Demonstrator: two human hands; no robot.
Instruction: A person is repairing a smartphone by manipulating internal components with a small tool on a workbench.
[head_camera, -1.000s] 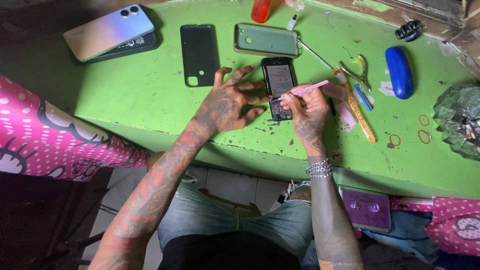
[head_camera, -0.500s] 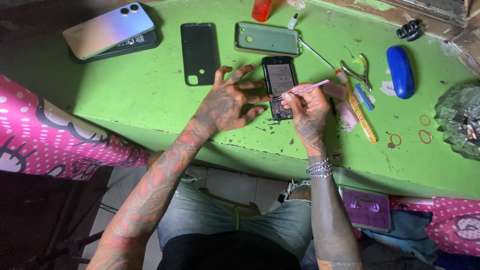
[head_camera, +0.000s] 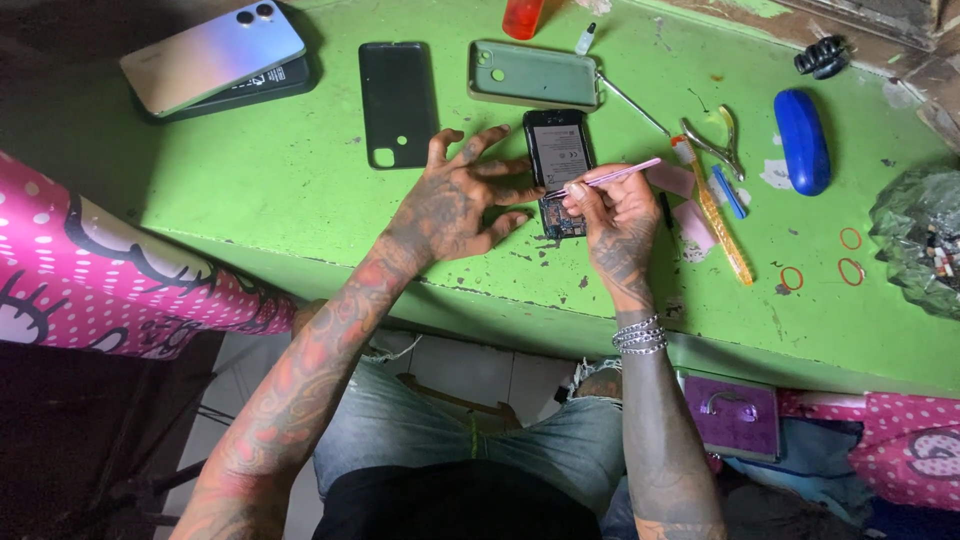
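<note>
An opened phone (head_camera: 558, 160) with its back removed lies on the green table (head_camera: 250, 220), battery and circuit board showing. My left hand (head_camera: 455, 200) rests flat beside it, fingers spread, fingertips pressing on the phone's left edge. My right hand (head_camera: 615, 215) pinches thin pink tweezers (head_camera: 610, 177) whose tip points at the phone's lower half.
A black back cover (head_camera: 397, 100), a green phone case (head_camera: 533, 75), and a shiny phone (head_camera: 210, 55) on a dark one lie behind. Right: nippers (head_camera: 712, 140), a yellow-handled tool (head_camera: 725, 235), blue case (head_camera: 802, 140), rubber bands (head_camera: 850, 270), a plastic bag (head_camera: 920, 240).
Both hands stay at the phone; the tweezers have shifted only slightly over the lower part of it.
</note>
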